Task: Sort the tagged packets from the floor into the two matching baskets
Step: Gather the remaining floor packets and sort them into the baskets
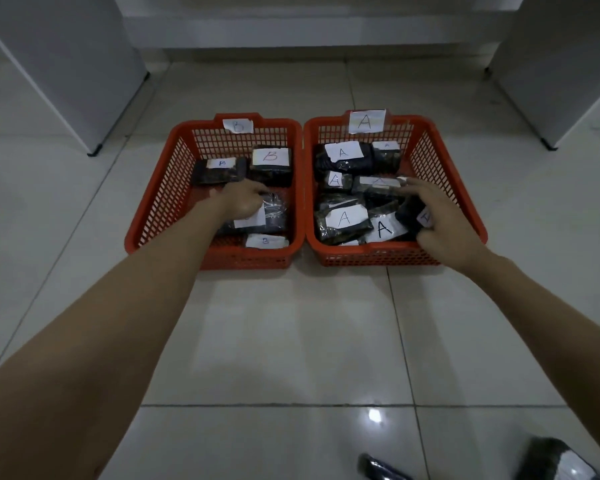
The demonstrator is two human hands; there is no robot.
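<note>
Two red mesh baskets stand side by side on the tiled floor. The left basket (160, 199) carries a B tag and holds several dark packets tagged B. The right basket (444, 174) carries an A tag and holds several dark packets tagged A. My left hand (245, 200) reaches into the left basket and rests on a clear-wrapped packet (271, 216) with a white tag, fingers curled over it. My right hand (437, 220) is inside the right basket, fingers around a dark packet (413, 213) at its near right corner.
Two dark packets lie on the floor at the bottom right, one (378, 469) near the frame edge, another (551, 462) with a white tag. White cabinets (66, 64) stand at left and right, a white wall base behind the baskets.
</note>
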